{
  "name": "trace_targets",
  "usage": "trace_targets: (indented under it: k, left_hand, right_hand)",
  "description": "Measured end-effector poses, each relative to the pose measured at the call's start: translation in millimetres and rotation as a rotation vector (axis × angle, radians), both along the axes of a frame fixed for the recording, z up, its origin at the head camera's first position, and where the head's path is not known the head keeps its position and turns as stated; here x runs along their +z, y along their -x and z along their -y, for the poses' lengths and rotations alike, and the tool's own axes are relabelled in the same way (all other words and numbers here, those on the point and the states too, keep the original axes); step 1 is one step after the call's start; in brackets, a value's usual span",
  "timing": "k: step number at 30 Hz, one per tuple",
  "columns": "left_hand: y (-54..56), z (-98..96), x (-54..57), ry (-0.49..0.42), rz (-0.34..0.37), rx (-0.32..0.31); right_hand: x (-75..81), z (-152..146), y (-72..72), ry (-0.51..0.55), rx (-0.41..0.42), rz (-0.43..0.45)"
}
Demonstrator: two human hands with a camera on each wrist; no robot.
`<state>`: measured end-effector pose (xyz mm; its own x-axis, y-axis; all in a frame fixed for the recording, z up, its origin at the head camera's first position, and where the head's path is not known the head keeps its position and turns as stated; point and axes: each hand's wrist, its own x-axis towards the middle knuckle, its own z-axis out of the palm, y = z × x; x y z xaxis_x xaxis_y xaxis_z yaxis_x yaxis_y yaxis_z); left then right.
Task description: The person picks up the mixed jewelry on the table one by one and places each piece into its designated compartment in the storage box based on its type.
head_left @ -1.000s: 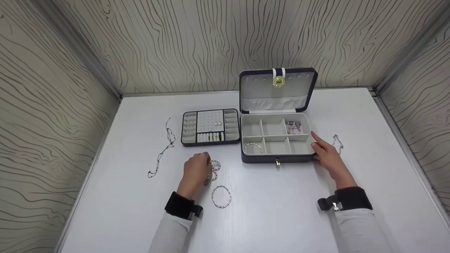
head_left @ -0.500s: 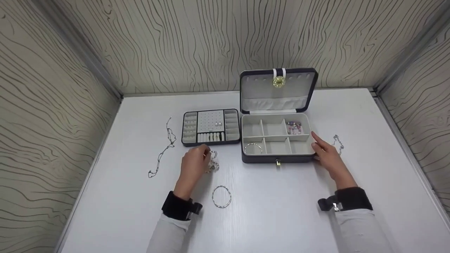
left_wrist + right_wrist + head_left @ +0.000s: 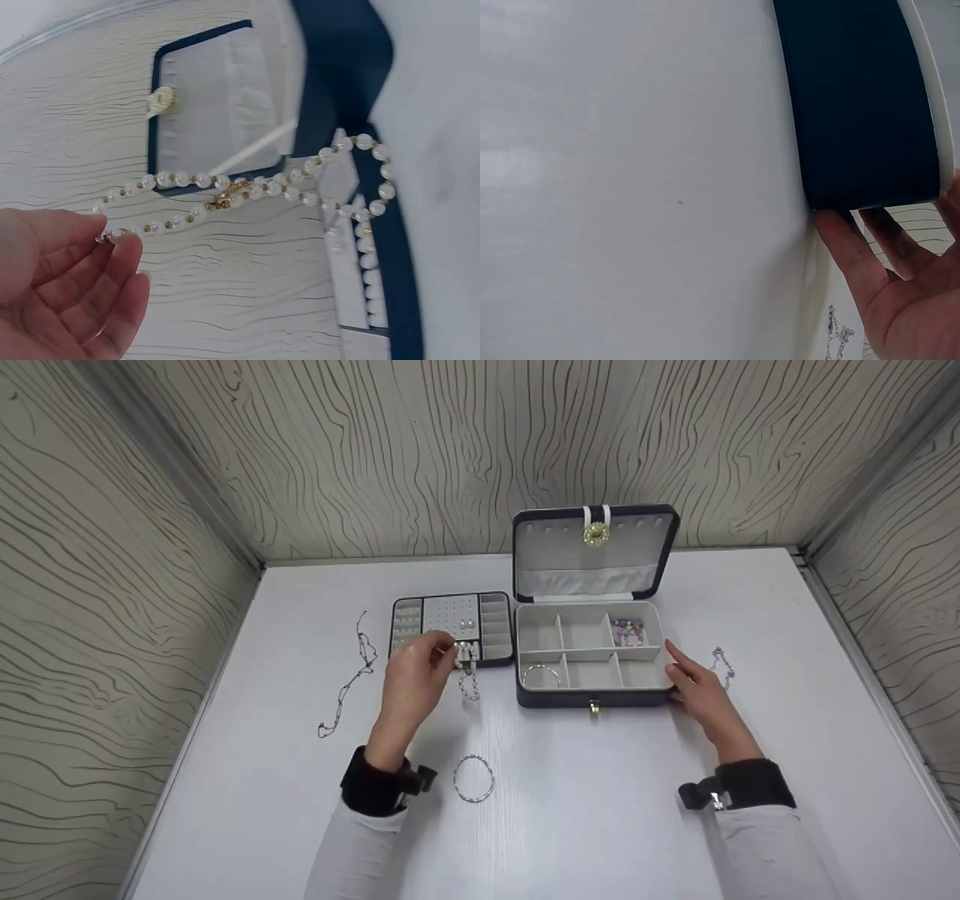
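My left hand (image 3: 416, 679) pinches a pearl necklace (image 3: 386, 172) between thumb and fingertips. White pearls alternate with small gold beads, and a gold clasp shows midway. The strand dangles over the front edge of a dark jewelry tray (image 3: 442, 611) with a pair of earrings and a ring roll. Beside it stands the jewelry box (image 3: 551, 700), lid raised, with six-sided view into its pale compartments. My right hand (image 3: 703, 701) rests against the box's right side, fingers fairly straight, fingertips touching the dark wall (image 3: 862, 112) in the right wrist view.
A silver bangle (image 3: 472, 801) lies on the white table (image 3: 570, 817). One long chain (image 3: 341, 694) lies at left, a shorter chain (image 3: 729, 669) behind my right hand. Inside the box are a colorful beaded bracelet (image 3: 628, 633) and a thin bracelet (image 3: 541, 666). Patterned panels enclose the table.
My left hand has lifted the pearl necklace off the table and carried it up and forward to the tray's front edge. My right hand stays at the box.
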<state>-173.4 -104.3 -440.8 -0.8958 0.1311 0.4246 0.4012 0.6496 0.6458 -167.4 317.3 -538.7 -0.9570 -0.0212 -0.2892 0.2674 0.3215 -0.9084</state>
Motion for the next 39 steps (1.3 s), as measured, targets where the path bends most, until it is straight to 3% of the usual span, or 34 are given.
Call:
trace_targets:
  k: [7,14,20,26,35,39]
  left_hand:
    - [8.8,-18.9,22.6,-0.010,-0.089,-0.067]
    - [25.8,-41.3,43.4,-0.034,-0.046,-0.112]
    - [45.7,-62.4,53.4,-0.080,-0.001,-0.158]
    - [65.9,-82.3,49.8,-0.090,0.037,-0.155]
    - [93.5,-103.0,32.1,-0.063,0.142,-0.107]
    - [100.4,-106.7,21.5,-0.027,0.197,-0.085]
  right_hand:
    - [-0.4,-2.4,0.9,-0.005,-0.010,0.012]
    - [2.0,-3.3,2.4,0.051,-0.025,0.042]
    - [3.6,-3.1,3.9,0.109,-0.070,0.076]
    - [4.7,0.0,4.9,0.150,-0.110,0.099]
    - [5.2,3.0,4.6,0.181,-0.130,0.127]
    - [5.0,4.2,4.7,0.169,-0.132,0.125]
